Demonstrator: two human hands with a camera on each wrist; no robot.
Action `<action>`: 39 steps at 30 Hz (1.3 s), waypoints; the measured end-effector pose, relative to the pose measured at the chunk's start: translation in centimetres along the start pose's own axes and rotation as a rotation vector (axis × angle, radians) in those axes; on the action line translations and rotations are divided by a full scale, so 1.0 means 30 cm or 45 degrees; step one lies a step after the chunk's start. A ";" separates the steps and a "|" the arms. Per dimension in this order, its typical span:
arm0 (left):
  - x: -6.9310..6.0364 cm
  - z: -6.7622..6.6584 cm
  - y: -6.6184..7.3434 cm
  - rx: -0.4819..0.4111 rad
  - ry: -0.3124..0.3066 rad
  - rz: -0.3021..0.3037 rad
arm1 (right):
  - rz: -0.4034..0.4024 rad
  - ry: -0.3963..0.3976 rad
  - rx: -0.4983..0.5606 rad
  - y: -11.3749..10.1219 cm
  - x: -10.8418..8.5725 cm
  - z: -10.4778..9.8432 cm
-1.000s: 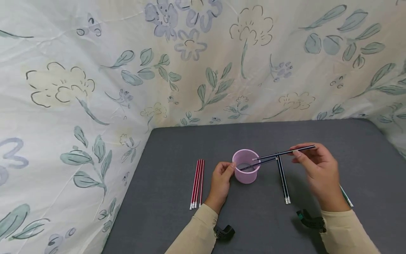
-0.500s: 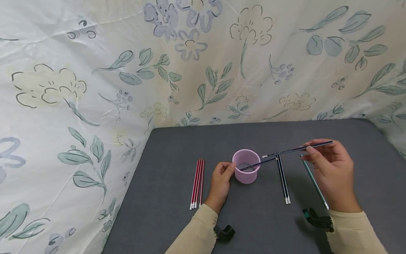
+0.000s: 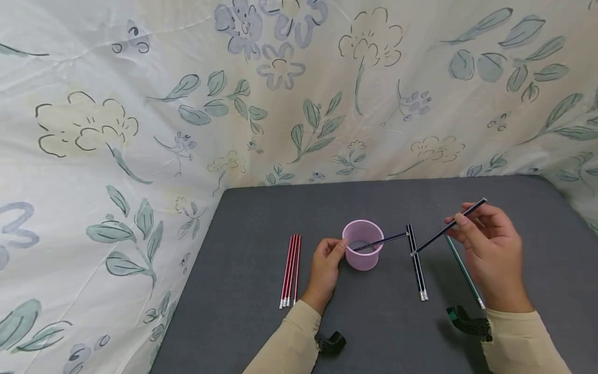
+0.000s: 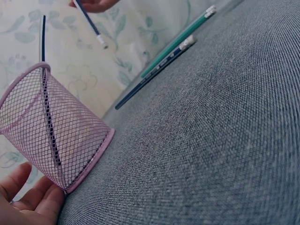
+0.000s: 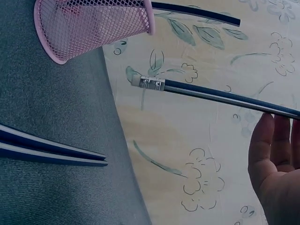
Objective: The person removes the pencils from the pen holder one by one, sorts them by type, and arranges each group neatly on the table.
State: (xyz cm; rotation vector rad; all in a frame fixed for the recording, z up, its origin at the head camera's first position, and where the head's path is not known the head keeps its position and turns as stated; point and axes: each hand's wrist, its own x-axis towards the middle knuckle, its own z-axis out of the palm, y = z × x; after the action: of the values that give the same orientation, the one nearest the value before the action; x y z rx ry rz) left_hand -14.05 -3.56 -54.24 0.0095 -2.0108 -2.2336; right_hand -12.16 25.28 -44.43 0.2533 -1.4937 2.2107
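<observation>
My left hand (image 3: pixel 324 270) holds the side of a pink mesh pencil cup (image 3: pixel 363 263), its fingers near the base in the left wrist view. One dark blue pencil (image 3: pixel 391 239) leans inside the cup, its upper end sticking out to the right. Between thumb and fingers, my right hand (image 3: pixel 492 254) pinches another dark blue pencil with a white stripe (image 5: pixel 206 93). Its eraser end points down and left, off the table in the wrist views. Below it, a pair of dark blue pencils (image 3: pixel 418 270) lies side by side on the table.
Several red pencils (image 3: pixel 291 267) lie in a row left of my left hand. A green pencil (image 3: pixel 464 272) lies beside my right hand, partly hidden by it. The dark grey tabletop (image 3: pixel 261 218) ends at a floral cloth (image 3: pixel 299 130) behind and at the left.
My right hand has drawn its pencil away from the cup to the right. The pencil has then tilted, its eraser end swinging down. The other pencil stays in the cup; my left hand has not moved.
</observation>
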 end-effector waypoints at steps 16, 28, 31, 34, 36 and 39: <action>0.008 0.011 0.003 -0.001 0.012 -0.017 | 0.342 0.026 -0.562 0.084 0.042 -0.078; 0.007 0.007 0.000 0.005 0.008 -0.017 | 0.458 -0.200 -0.986 0.190 0.027 -0.119; 0.006 0.007 0.002 0.011 0.004 -0.013 | 0.482 -0.233 -1.019 0.210 0.019 -0.121; 0.003 0.005 0.003 0.015 -0.002 -0.011 | 0.500 -0.252 -1.043 0.221 0.012 -0.120; 0.002 0.003 0.004 0.011 -0.004 -0.012 | 0.506 -0.254 -1.048 0.226 0.009 -0.118; 0.001 0.001 0.003 0.006 -0.002 -0.014 | 0.507 -0.254 -1.059 0.231 0.004 -0.116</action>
State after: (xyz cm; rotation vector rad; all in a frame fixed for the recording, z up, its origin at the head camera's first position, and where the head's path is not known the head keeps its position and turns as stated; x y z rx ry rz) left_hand -14.09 -3.54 -54.15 0.0189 -2.0221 -2.2360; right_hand -15.15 26.36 -51.51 -0.1131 -2.5967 1.6390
